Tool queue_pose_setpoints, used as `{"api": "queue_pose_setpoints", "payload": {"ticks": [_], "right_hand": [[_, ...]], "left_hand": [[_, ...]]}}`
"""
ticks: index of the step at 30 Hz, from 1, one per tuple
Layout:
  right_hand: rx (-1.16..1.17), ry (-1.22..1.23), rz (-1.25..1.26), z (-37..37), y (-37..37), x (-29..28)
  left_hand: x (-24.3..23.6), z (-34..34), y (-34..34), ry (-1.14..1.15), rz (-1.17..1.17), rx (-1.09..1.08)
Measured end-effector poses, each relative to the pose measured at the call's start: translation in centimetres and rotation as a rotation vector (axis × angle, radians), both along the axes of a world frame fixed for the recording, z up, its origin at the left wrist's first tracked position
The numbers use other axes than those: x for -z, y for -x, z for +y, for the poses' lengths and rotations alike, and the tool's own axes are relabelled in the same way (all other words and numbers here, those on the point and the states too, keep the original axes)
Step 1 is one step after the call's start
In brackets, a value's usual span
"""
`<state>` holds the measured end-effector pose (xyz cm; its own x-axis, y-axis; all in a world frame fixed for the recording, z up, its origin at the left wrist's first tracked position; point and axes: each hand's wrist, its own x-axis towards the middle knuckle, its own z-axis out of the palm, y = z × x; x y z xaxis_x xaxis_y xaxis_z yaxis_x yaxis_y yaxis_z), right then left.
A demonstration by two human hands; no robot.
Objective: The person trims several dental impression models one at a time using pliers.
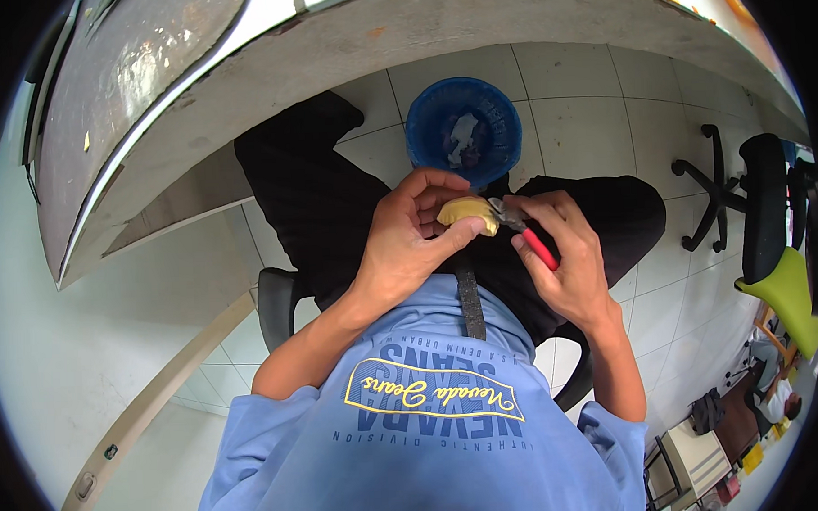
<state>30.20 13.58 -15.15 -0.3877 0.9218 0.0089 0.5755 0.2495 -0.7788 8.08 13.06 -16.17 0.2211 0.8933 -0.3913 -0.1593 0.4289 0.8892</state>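
While hands grip, bin stands below.

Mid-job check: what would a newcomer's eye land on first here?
Probably the pale yellow piece near the middle of the view, held in the left hand. Just right of it, the right hand grips a red-handled tool, its metal end close to the piece. Beyond the hands stands a bright blue bin with pale scraps inside.
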Motion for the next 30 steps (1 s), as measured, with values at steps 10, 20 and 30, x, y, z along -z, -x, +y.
{"api": "queue_pose_setpoints", "payload": {"ticks": [10, 20, 30], "right_hand": [[0.087, 0.151, 0.097, -1.3, 0.8, 0.8], [0.096, 0.157, 0.088, -1.1, 0.7, -0.2], [0.025, 0.049, 0.003, -0.2, 0.3, -1.7]], "left_hand": [[0.5, -0.5, -0.3, -0.057, 0.0, -0.005], [0.9, -1.1, -0.6, -0.005, -0.071, 0.033], [-1.3, -1.5, -0.9, 0.052, -0.029, 0.013]]}}
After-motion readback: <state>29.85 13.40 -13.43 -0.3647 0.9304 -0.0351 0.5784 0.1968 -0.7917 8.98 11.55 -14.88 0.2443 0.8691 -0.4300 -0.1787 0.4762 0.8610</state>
